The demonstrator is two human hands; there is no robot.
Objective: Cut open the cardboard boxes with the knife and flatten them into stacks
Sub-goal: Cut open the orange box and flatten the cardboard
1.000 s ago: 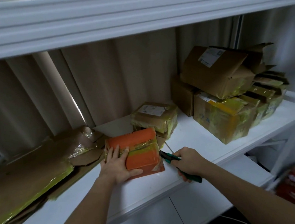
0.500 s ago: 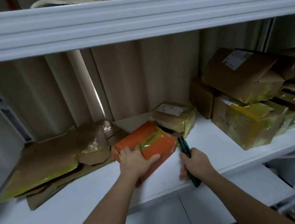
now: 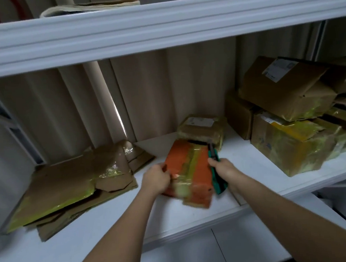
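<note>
Gripping orange box [image 3: 192,171], left hand [image 3: 156,179] fingers curled, right hand [image 3: 223,168] fingers clamped on knife [image 3: 215,169]

White shelving unit; upper shelf [image 3: 158,25] runs the full width overhead, thick moulded front edge. Main shelf [image 3: 196,216] below it, white. Lower white panel [image 3: 179,255] near, with one thin vertical seam. Far wall hung with a beige pleated curtain [image 3: 154,95]; narrow bright slit of daylight [image 3: 118,114] between folds, left of centre. Grey window frame [image 3: 17,134] at far left. Light dim, cool
</note>
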